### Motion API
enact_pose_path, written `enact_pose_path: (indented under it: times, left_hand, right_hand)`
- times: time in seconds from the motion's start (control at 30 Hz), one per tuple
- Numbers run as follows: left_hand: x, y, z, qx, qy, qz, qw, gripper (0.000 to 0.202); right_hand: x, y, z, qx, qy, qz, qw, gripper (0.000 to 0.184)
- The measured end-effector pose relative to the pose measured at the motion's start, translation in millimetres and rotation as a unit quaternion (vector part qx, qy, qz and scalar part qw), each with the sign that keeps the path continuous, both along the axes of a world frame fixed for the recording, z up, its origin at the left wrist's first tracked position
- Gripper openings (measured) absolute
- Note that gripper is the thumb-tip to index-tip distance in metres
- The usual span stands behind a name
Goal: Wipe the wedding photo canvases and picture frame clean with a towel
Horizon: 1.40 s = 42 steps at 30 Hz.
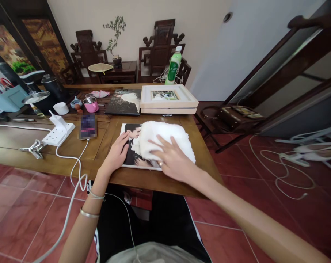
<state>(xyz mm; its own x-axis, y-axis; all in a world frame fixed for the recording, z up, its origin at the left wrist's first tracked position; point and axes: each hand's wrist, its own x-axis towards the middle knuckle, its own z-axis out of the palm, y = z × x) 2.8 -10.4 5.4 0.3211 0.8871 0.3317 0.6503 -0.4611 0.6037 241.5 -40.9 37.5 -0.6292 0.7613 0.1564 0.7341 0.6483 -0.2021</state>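
Note:
A photo print (131,146) of a couple lies flat near the front edge of the wooden table (105,146). A white fluffy cloth (165,137) covers its right part. My right hand (174,160) lies flat on the cloth, fingers spread, pressing it onto the print. My left hand (116,154) rests open on the print's left edge, fingers stretched along it.
Behind stand two stacked white-framed pictures (168,99), a dark photo panel (123,102) and a green bottle (173,65). To the left lie a phone (88,126), a white power strip (58,133) with cables, a metal clip (34,149), a pink pot (91,104) and a white cup (61,108). Carved chairs line the wall.

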Motion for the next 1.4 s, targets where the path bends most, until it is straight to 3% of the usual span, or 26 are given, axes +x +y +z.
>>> enact_pose_path:
  times: [0.13,0.27,0.37,0.6,0.73,0.87,1.07,1.17,1.27,1.4]
  left_hand:
    - [0,1,-1.8,0.003,0.004,0.006,1.000,0.047]
    - [0,2,-2.8,0.003,0.005,0.007,1.000,0.047]
    - [-1,2,-2.9,0.001,-0.001,0.005,1.000,0.046]
    - [-1,1,-2.2,-0.008,-0.005,0.001,1.000,0.046]
    - [-2,2,-2.5,-0.003,-0.010,-0.001,1.000,0.045]
    - [-2,3,-3.6,-0.006,-0.016,0.000,1.000,0.046]
    - [-1,3,-4.9,-0.005,-0.012,0.003,1.000,0.046]
    - [-1,3,-3.8,-0.006,-0.011,0.001,1.000,0.047]
    - [-1,2,-2.5,-0.012,-0.008,0.002,1.000,0.047]
    - [-1,2,-2.2,-0.011,-0.009,-0.001,1.000,0.047]
  right_hand:
    - [0,-57,6.2,-0.028,-0.002,0.067,0.997,0.055]
    - [3,-70,9.7,-0.047,-0.010,0.098,0.994,0.057]
    - [4,-45,10.0,-0.044,-0.022,0.080,0.996,0.057]
    - [-8,54,6.5,-0.007,-0.036,-0.010,0.999,0.052]
    - [-17,80,4.0,0.009,-0.025,-0.036,0.999,0.050]
    - [-18,55,2.6,0.003,-0.026,-0.021,0.999,0.054]
    - [-9,-32,9.8,-0.042,-0.032,0.049,0.997,0.058]
    - [-6,-61,14.1,-0.059,-0.026,0.086,0.994,0.056]
    - [-6,-63,16.2,-0.071,-0.016,0.082,0.994,0.056]
    - [-11,-26,14.2,-0.058,-0.016,0.037,0.997,0.057]
